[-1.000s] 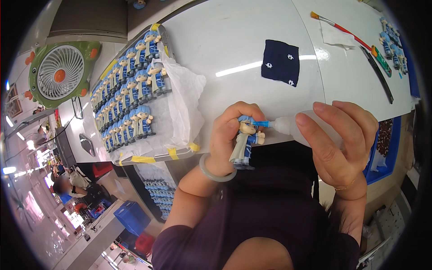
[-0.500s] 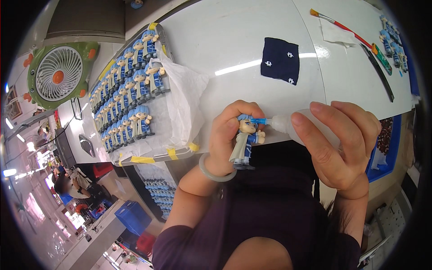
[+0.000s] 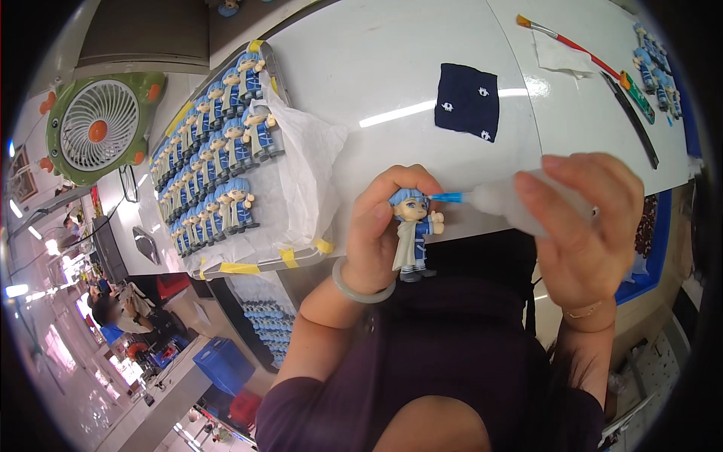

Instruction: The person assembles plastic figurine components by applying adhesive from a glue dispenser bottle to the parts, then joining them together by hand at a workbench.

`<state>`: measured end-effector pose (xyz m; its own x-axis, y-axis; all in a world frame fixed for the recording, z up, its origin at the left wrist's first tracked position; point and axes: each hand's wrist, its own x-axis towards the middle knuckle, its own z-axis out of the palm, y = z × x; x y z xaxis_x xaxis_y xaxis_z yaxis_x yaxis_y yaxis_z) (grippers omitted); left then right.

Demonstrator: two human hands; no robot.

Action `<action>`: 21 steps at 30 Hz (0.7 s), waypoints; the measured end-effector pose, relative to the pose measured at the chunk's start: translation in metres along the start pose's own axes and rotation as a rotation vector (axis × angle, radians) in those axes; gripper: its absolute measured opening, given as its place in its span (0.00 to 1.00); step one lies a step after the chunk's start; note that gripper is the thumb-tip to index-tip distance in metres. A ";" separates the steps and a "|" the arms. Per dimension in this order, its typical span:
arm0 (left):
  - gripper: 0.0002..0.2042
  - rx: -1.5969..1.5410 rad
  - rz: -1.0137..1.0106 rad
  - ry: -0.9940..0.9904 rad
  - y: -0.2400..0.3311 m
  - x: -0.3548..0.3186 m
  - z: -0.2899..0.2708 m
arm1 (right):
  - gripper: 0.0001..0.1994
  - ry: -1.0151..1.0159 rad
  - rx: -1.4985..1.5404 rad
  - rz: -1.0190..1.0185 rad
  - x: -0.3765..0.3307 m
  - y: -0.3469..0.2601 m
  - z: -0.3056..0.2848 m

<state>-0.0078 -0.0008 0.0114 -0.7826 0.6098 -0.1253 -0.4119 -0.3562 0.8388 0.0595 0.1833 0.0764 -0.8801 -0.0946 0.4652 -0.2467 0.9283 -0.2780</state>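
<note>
My left hand (image 3: 380, 230) grips a small blue-haired figurine (image 3: 413, 233) in a blue and white coat, upright at the white table's near edge. A pale bangle sits on that wrist. My right hand (image 3: 584, 226) holds a translucent squeeze bottle (image 3: 520, 207) on its side. The bottle's blue nozzle tip (image 3: 446, 197) touches the figurine's head. My dark sleeves and lap fill the lower part of the view.
On the left, a tray (image 3: 248, 265) lined with white paper holds several rows of matching figurines (image 3: 215, 162). A dark blue cloth patch (image 3: 468, 102), a paintbrush (image 3: 566, 44) and more figurines (image 3: 657, 71) lie on the white table (image 3: 399, 68). A green fan (image 3: 96, 128) stands at far left.
The figurine has been turned in my left hand and now faces the camera. My right hand with the bottle has shifted slightly, the nozzle staying at the figurine's head.
</note>
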 end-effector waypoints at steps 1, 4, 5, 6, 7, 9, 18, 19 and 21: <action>0.20 0.021 0.041 -0.035 -0.002 0.001 -0.002 | 0.19 0.015 0.054 0.044 0.000 0.006 -0.002; 0.20 0.056 0.069 -0.066 -0.003 0.001 -0.004 | 0.19 0.134 0.255 0.194 -0.003 0.016 0.008; 0.20 0.067 0.048 -0.059 -0.003 0.001 -0.004 | 0.20 0.231 0.404 0.306 -0.006 0.018 0.012; 0.20 0.068 0.058 -0.061 -0.004 0.002 -0.005 | 0.19 0.210 0.443 0.380 -0.008 0.022 0.011; 0.19 0.061 0.070 -0.096 -0.005 0.003 -0.005 | 0.19 0.215 0.442 0.371 -0.010 0.028 0.011; 0.19 0.059 0.094 -0.127 -0.005 0.005 -0.007 | 0.17 0.208 0.532 0.477 -0.015 0.042 0.016; 0.18 0.163 0.059 0.036 0.007 0.003 0.009 | 0.17 0.371 0.624 0.769 -0.044 0.084 0.029; 0.17 0.116 0.013 0.074 0.004 0.002 0.007 | 0.17 0.387 0.641 0.814 -0.045 0.086 0.033; 0.14 0.105 0.006 0.045 0.000 0.000 0.004 | 0.19 0.410 0.657 0.836 -0.057 0.094 0.036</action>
<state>-0.0064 0.0019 0.0137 -0.8061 0.5745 -0.1417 -0.3577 -0.2823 0.8901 0.0720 0.2634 -0.0069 -0.6999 0.7018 0.1327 0.0842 0.2656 -0.9604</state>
